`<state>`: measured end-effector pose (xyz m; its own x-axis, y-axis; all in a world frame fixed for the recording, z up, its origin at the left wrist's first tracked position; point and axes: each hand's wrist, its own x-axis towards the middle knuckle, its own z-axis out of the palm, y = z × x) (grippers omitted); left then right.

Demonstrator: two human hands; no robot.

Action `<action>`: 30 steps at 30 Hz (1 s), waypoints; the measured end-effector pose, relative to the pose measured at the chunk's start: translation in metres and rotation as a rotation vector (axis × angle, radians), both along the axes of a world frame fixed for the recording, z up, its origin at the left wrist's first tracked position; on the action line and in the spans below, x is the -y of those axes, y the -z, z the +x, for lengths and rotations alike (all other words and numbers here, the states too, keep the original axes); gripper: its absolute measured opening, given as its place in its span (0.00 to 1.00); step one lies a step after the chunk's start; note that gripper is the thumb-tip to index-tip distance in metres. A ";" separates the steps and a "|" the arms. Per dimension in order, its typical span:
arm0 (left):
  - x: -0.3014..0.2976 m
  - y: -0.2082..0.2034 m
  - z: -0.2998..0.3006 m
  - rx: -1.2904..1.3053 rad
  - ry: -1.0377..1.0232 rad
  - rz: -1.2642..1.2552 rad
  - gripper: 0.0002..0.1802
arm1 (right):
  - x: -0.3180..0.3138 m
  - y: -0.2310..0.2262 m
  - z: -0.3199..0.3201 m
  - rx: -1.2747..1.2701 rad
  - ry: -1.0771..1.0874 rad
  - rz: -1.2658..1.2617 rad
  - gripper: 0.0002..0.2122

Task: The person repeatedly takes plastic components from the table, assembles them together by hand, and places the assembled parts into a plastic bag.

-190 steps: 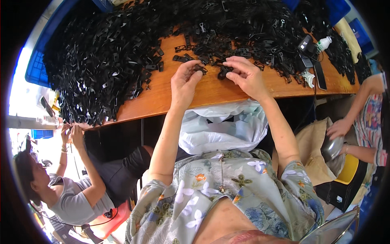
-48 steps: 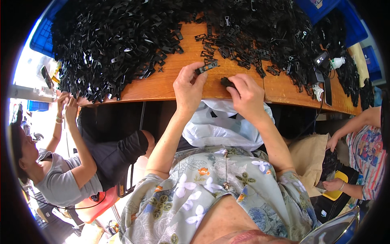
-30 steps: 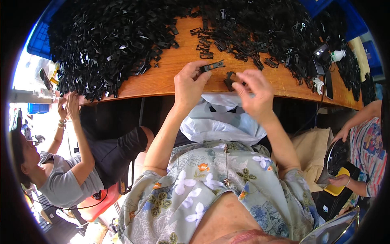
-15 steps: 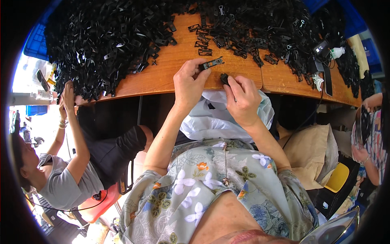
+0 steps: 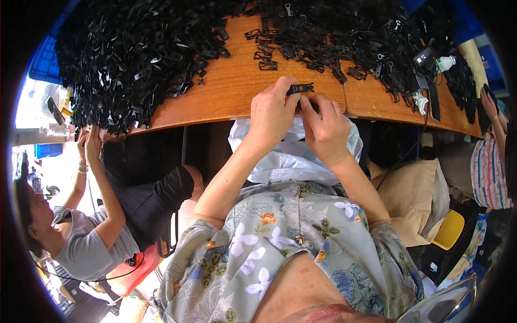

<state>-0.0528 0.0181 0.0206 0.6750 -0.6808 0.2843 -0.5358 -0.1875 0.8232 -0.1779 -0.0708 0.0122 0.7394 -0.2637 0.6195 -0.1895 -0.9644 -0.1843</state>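
Above the near table edge, my left hand (image 5: 272, 114) pinches a small, narrow black plastic clip part (image 5: 302, 88), whose far end sticks out to the right past the fingertips. Close against it on the right is my right hand (image 5: 326, 129), its thumb and fingers closed round a small dark piece (image 5: 315, 107) that is mostly covered. The fingertips of both hands almost meet, and whether the two parts touch cannot be made out. Below the hands, a white plastic bag (image 5: 288, 159) hangs open under the table edge.
On the wooden table (image 5: 215, 89) lie a large heap of black parts (image 5: 129, 59) at left and looser black frame pieces (image 5: 334, 40) at right. A small device with a cable (image 5: 424, 56) sits at right. One co-worker (image 5: 89, 215) is at left, another (image 5: 491, 167) at far right.
My left hand has moved right with the clip part, closing the gap to my right hand. The co-worker at far right has reached toward the table.
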 end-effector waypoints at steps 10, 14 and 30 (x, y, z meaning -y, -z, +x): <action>0.004 0.011 -0.028 -0.252 -0.087 -0.140 0.14 | 0.002 0.012 -0.005 0.331 0.050 0.818 0.17; 0.004 0.016 -0.025 -0.279 -0.104 -0.238 0.15 | 0.013 -0.001 -0.008 0.309 0.062 1.241 0.15; 0.000 0.004 -0.021 -0.787 0.116 -0.544 0.14 | 0.015 -0.010 -0.008 0.285 -0.167 1.258 0.09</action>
